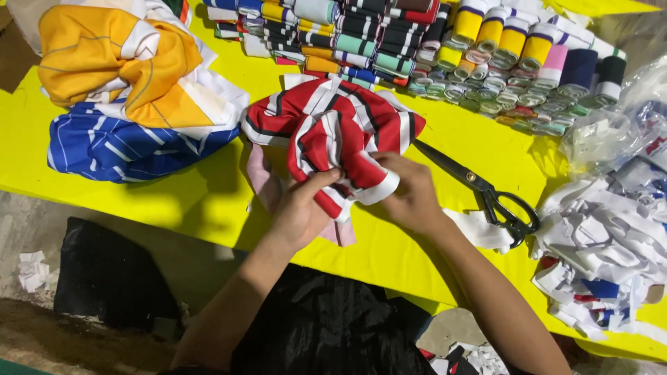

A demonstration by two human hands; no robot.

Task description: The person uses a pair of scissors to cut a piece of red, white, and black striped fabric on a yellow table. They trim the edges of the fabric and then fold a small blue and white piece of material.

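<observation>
Yellow tabletop (208, 201) runs across the view, with a grey floor and black bag (111, 278) at its near edge.

Left hand (300, 212): fingers curled shut into the bunched red, white and black striped garment (333, 132), thumb side pressed on the lower fold. Right hand (410, 194): fingers pinched closed on the white-edged band at the garment's near right corner. The two hands nearly meet there. Garment lies on the tabletop, directly under and just beyond both sets of fingers, with a pale pink piece (260, 177) showing beneath it.

Judgement: cloth is crumpled, so the grip works best with one hand anchoring the bulk while the other draws the band flat; pull along the edge, not across, to avoid twisting.

Right of the right fingers, close by: black scissors (486, 194), blades pointing toward the garment; keep the wrist off them. Further right: heap of white scraps (597, 243). Left of the left fingers, well apart: blue striped cloth (132, 146) and orange cloth (111, 55). Beyond the fingers: rows of folded rib bands (431, 48).
</observation>
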